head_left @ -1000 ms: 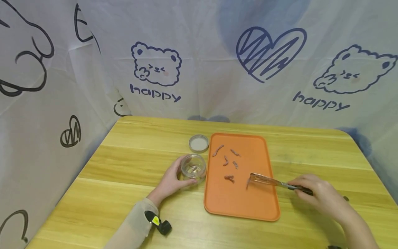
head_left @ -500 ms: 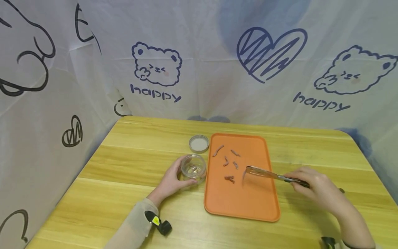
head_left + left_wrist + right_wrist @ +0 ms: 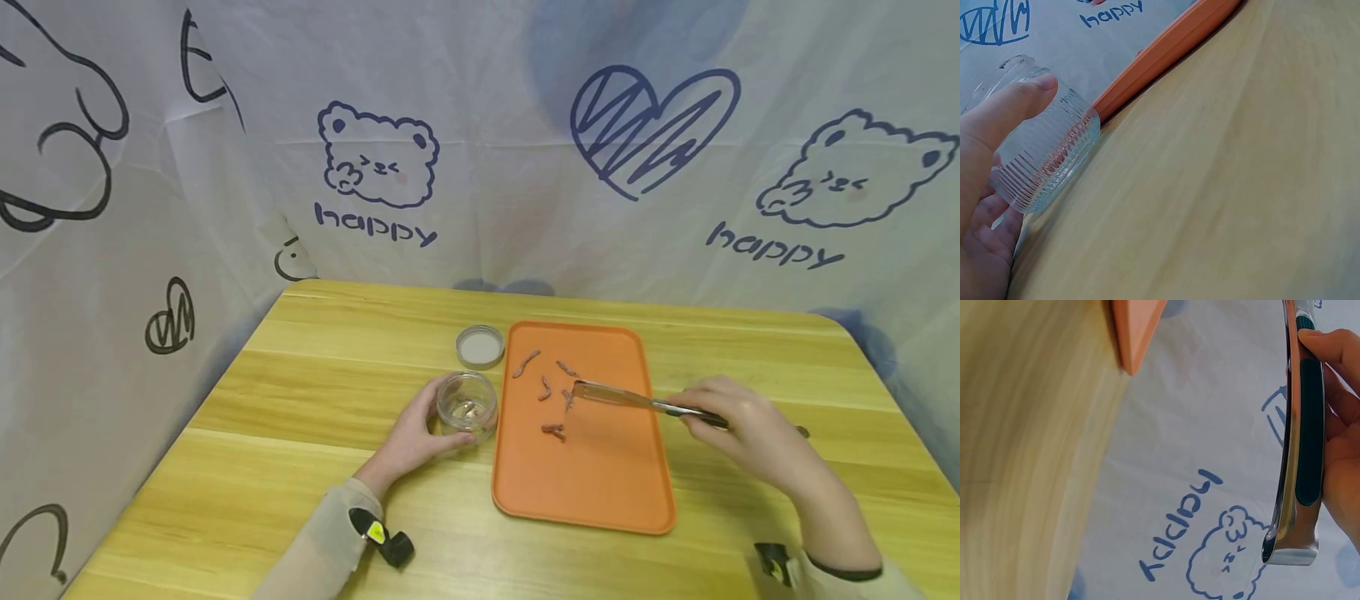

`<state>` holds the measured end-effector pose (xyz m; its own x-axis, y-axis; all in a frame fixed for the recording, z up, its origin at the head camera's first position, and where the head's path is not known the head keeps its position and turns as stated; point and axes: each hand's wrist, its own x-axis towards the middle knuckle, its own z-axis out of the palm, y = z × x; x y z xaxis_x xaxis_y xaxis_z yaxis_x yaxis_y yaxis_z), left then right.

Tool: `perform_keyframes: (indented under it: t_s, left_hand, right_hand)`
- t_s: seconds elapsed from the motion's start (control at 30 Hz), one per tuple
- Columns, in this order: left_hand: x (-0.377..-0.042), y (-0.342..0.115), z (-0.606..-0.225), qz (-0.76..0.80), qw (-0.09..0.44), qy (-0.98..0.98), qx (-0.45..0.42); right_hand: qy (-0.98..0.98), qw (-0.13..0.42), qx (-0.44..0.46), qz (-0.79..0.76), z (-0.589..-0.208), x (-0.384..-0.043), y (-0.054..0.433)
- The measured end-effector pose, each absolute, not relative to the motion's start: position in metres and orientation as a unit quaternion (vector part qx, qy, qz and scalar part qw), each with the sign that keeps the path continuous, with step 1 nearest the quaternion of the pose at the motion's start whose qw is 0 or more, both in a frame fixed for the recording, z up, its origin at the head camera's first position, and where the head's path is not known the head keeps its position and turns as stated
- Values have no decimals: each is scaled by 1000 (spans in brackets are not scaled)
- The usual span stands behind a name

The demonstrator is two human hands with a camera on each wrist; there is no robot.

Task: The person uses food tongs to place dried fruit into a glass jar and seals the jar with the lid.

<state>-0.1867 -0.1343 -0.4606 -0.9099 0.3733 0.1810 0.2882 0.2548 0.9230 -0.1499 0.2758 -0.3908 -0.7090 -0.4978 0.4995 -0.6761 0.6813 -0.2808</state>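
Observation:
My left hand [image 3: 408,433] grips a small clear glass jar [image 3: 457,425] standing left of the orange tray [image 3: 600,492]; a few small pieces lie in its bottom. In the left wrist view, the thumb lies along the ribbed jar [image 3: 1079,134]. Metal tongs [image 3: 615,395] with dark grip pads are held in my right hand [image 3: 742,429], and their end reaches over the tray. A thin brownish strip seems to hang from the tongs' tips. In the right wrist view, the tongs' closed rear end [image 3: 1291,556] shows. Several wrinkled brown strips lie on the tray, including one strip [image 3: 527,363] at upper left.
A round jar lid [image 3: 480,346] lies behind the jar, close beside the tray's left edge. The wooden table [image 3: 337,333] ends at a hanging cloth [image 3: 487,183] with drawings at the back and left.
My right hand has carried the tongs, with the dangling strip, leftward and away from me across the tray. My left hand and the jar have stayed in place.

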Motion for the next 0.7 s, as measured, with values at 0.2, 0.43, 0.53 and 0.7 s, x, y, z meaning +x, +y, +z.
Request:
perform_keyframes:
  t_s: [0.2,0.43,0.53,0.7]
  left_hand:
    - [-186,-134,-461,573,36,792,208]
    - [-186,-134,-461,569,32,795,207]
    - [-186,-134,-462,568,33,796,207]
    - [-187,-135,-462,566,33,797,207]
  right_hand:
    - [-893,200,331,228,-382,-155,269]
    - [-888,214,342,219,-374,-164,258]
    - [-889,212,341,220,-372,-167,253]
    - [-886,203,347,233,-369,-173,243]
